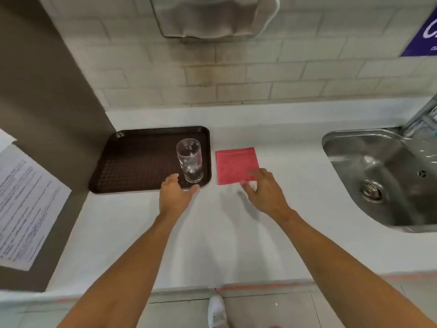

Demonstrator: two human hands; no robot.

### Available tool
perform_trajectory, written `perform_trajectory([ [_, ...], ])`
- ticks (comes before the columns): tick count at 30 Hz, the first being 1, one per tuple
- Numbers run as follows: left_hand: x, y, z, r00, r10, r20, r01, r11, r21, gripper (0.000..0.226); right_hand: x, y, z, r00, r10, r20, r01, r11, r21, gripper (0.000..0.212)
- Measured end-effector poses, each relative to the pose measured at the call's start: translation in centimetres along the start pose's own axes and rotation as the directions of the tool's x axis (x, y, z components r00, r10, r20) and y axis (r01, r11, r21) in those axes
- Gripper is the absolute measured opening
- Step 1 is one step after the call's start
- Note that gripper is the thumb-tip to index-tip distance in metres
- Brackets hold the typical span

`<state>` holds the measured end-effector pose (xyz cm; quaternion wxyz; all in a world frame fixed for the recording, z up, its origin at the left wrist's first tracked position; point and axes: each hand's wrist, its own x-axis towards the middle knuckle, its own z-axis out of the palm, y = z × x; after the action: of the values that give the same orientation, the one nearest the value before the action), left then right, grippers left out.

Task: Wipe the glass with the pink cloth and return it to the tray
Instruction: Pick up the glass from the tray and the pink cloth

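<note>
A clear empty glass (pixel 190 159) stands upright at the right end of a dark brown tray (pixel 132 162) on the white counter. Just right of the tray lies a folded pink cloth (pixel 234 164), flat on the counter. My left hand (pixel 176 195) hovers open at the tray's front right corner, fingers curved just below the glass base and apart from it. My right hand (pixel 264 190) is open over the cloth's near right corner, its fingertips at the cloth's edge; whether they touch is unclear.
A steel sink (pixel 383 176) with a tap is set into the counter at the right. A printed paper sheet (pixel 23 204) hangs on the brown panel at the left. A tiled wall with a dispenser (pixel 208 17) rises behind. The counter's front edge (pixel 212 284) lies below my arms.
</note>
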<state>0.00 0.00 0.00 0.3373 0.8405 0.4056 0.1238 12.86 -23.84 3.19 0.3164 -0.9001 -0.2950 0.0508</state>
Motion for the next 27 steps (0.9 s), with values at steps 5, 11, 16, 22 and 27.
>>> perform_trajectory([
  [5,2.9,1.0,1.1,0.998,-0.022,0.051,0.022,1.0,-0.006,0.08,6.1,-0.1,2.1,0.982,0.066,0.178,-0.042,0.99,-0.137,0.032],
  [11,5.3,1.5,2.7,0.998,-0.058,-0.024,0.057,0.997,-0.06,0.075,10.2,0.6,4.8,0.966,0.025,0.258,0.053,0.955,-0.293,0.064],
  [16,5.6,1.9,3.7,0.99,-0.106,-0.093,0.099,0.992,-0.079,0.076,11.0,1.2,6.3,0.967,0.036,0.251,0.073,0.909,-0.41,0.059],
  [22,5.1,2.3,3.5,0.985,-0.112,-0.134,0.079,0.969,-0.235,0.074,11.7,1.6,6.1,0.967,-0.062,0.249,0.182,0.851,-0.492,0.046],
  [27,4.0,2.6,2.0,0.993,-0.081,-0.087,0.053,0.957,-0.284,0.07,12.6,1.3,3.8,0.99,0.044,0.137,-0.043,0.999,-0.012,0.021],
])
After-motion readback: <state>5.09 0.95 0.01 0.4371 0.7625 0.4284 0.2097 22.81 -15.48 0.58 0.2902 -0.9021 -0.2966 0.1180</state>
